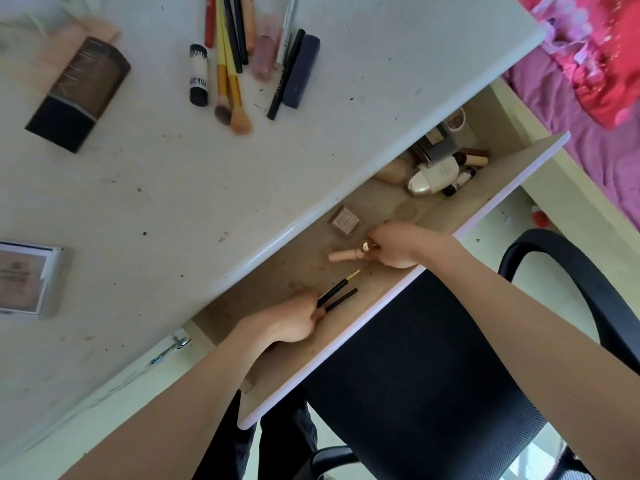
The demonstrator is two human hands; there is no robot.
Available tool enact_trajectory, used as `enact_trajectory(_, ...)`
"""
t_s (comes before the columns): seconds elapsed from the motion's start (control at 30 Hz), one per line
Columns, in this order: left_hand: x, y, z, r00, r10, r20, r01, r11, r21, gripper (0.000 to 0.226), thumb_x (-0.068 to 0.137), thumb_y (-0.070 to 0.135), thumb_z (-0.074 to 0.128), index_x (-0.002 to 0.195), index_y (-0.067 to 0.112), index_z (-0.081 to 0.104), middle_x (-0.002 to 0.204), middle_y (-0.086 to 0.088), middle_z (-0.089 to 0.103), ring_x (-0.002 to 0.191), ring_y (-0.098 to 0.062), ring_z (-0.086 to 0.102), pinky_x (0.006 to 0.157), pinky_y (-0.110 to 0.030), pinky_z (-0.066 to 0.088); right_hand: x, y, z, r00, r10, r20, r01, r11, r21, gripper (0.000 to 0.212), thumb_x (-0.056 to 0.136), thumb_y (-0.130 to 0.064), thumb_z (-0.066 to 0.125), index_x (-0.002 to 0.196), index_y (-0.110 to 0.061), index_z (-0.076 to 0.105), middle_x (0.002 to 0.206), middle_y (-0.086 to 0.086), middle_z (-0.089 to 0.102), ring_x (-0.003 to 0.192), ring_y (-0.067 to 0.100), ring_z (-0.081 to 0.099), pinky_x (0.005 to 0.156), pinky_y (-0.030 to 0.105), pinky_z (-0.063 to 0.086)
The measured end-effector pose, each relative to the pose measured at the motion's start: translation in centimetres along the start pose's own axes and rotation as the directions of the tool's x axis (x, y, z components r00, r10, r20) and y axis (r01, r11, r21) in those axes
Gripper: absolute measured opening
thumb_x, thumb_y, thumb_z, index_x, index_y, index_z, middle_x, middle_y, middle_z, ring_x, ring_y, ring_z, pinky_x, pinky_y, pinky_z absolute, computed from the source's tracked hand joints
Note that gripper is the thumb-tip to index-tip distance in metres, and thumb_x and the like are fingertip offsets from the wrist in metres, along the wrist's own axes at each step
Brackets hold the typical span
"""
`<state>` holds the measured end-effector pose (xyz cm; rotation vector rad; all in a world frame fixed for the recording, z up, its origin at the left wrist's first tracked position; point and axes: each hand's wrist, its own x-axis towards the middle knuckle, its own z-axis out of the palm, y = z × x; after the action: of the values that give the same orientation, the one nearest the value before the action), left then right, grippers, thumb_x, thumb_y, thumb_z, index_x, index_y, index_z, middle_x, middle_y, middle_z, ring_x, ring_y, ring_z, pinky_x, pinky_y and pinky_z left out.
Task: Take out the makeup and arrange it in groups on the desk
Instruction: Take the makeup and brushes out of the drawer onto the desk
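Observation:
Both hands are inside the open drawer [512, 174] under the white desk [207, 188]. My left hand [287, 322] grips two thin black pencils [337, 296], one with a gold tip. My right hand [393, 245] pinches the gold-capped end of a peach tube [346, 255]. A small square compact [345, 220] lies between them near the desk edge. At the drawer's far end lie a cream bottle [433, 174], several small tubes [459, 181] and a grey box [438, 145]. On the desk lies a row of brushes, pencils and tubes [239, 60].
A dark foundation bottle [78, 95] lies at the desk's far left and a silver palette [26, 277] at the left edge. A black office chair [450, 358] stands below the drawer. A pink bed [595, 74] is to the right.

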<state>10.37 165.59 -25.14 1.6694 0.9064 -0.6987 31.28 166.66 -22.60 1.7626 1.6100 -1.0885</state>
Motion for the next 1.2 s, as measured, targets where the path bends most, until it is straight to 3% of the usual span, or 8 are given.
enact_trajectory(0.27,-5.6,1.0,-4.5,0.988,0.152,0.026,-0.145,0.972,-0.185,0.018,0.100,0.023,0.033,0.106,0.015,0.048,0.073,0.005,0.050,0.068,-0.010,0.048,0.071,-0.018,0.041,-6.4,-2.2,-2.7,0.973,-0.141,-0.182,0.207,0.880,0.428,0.026,0.097,-0.031,0.045,0.092,-0.009,0.057,0.083,0.004,0.063,0.072,0.018,0.058,0.067,0.028,0.046)
enact_trajectory(0.37,-8.2,0.6,-7.4,0.967,0.243,0.080,-0.190,0.891,-0.412,0.021,0.099,0.014,0.037,0.112,0.018,0.053,0.073,0.001,0.048,0.068,-0.010,0.049,0.069,-0.022,0.043,-8.2,-2.3,-4.5,0.949,-0.193,-0.250,0.315,0.642,0.699,0.023,0.096,-0.027,0.048,0.087,-0.009,0.058,0.076,-0.002,0.062,0.069,0.011,0.058,0.067,0.021,0.047)
enact_trajectory(0.47,-10.0,1.0,-10.4,0.953,0.299,-0.051,-0.235,0.623,-0.746,0.025,0.096,-0.002,0.036,0.109,0.007,0.054,0.075,-0.002,0.044,0.065,-0.013,0.048,0.063,-0.024,0.046,-7.8,-3.2,-6.4,0.926,-0.132,-0.355,0.377,0.246,0.893,0.015,0.095,-0.018,0.050,0.086,-0.008,0.057,0.074,0.000,0.061,0.068,0.011,0.057,0.066,0.021,0.048)
enact_trajectory(0.53,-10.4,1.9,-12.8,0.949,0.172,-0.266,-0.316,0.469,-0.825,0.023,0.094,-0.004,0.037,0.106,0.005,0.055,0.077,-0.005,0.047,0.065,-0.014,0.051,0.061,-0.024,0.050,-6.5,-4.1,-8.2,0.927,-0.002,-0.374,0.373,0.055,0.926,0.009,0.094,-0.014,0.052,0.092,-0.007,0.058,0.077,0.003,0.063,0.067,0.011,0.060,0.066,0.023,0.049)
enact_trajectory(0.67,-9.0,3.5,-18.6,0.818,-0.175,-0.548,-0.436,0.432,-0.789,0.015,0.094,-0.001,0.044,0.098,0.005,0.057,0.081,-0.008,0.055,0.073,-0.019,0.059,0.063,-0.028,0.058,-3.5,-5.9,-12.4,0.918,0.209,-0.336,0.359,-0.082,0.930,0.013,0.090,-0.004,0.054,0.078,-0.002,0.055,0.079,0.012,0.063,0.060,0.016,0.061,0.057,0.022,0.049)
enact_trajectory(0.8,-6.1,4.5,-23.8,0.690,-0.266,-0.673,-0.421,0.609,-0.672,0.012,0.091,-0.006,0.045,0.086,0.003,0.053,0.071,-0.012,0.054,0.058,-0.023,0.058,0.059,-0.034,0.058,-0.7,-7.6,-16.6,0.881,0.330,-0.339,0.389,-0.099,0.916,0.005,0.086,0.002,0.050,0.085,-0.003,0.049,0.066,0.006,0.054,0.054,0.019,0.047,0.051,0.025,0.042)
enact_trajectory(1.0,-2.2,6.0,-27.9,0.617,-0.235,-0.751,-0.335,0.785,-0.521,0.017,0.083,0.006,0.056,0.098,-0.003,0.059,0.094,-0.024,0.065,0.080,-0.036,0.067,0.073,-0.045,0.057,3.0,-10.8,-21.2,0.840,0.387,-0.382,0.327,0.201,0.923,0.012,0.083,-0.004,0.055,0.074,-0.005,0.047,0.064,0.008,0.051,0.050,0.020,0.049,0.055,0.030,0.045)
enact_trajectory(1.2,-0.9,6.4,-30.5,0.581,-0.255,-0.773,-0.312,0.807,-0.502,0.014,0.084,0.002,0.060,0.097,0.000,0.057,0.099,-0.017,0.062,0.089,-0.030,0.065,0.080,-0.041,0.056,4.0,-11.2,-23.8,0.864,0.313,-0.395,0.397,0.061,0.916,0.019,0.091,0.000,0.048,0.073,-0.004,0.043,0.059,0.011,0.047,0.051,0.019,0.044,0.055,0.028,0.042)
